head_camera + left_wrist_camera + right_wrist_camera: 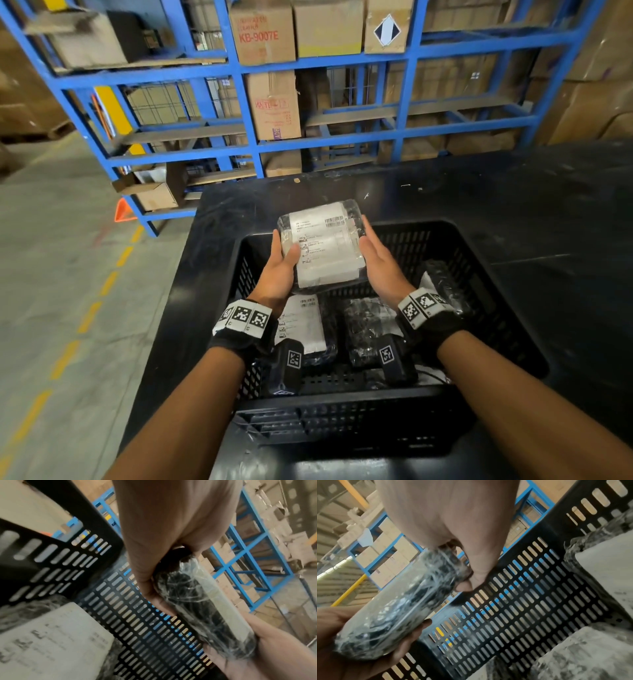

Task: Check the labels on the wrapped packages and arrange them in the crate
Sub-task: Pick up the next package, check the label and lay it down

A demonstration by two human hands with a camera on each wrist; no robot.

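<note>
— What did each grip have hold of?
— The left hand (279, 270) and right hand (380, 263) clasped one wrapped package (323, 245) between them, label up, above the black crate (507, 308); the left thumb lay over its label.
— And below the grips?
— Three more wrapped packages (303, 323) lay in the crate on the tabletop (548, 205), partly hidden by the wrists. Their label print was too small to read.
</note>
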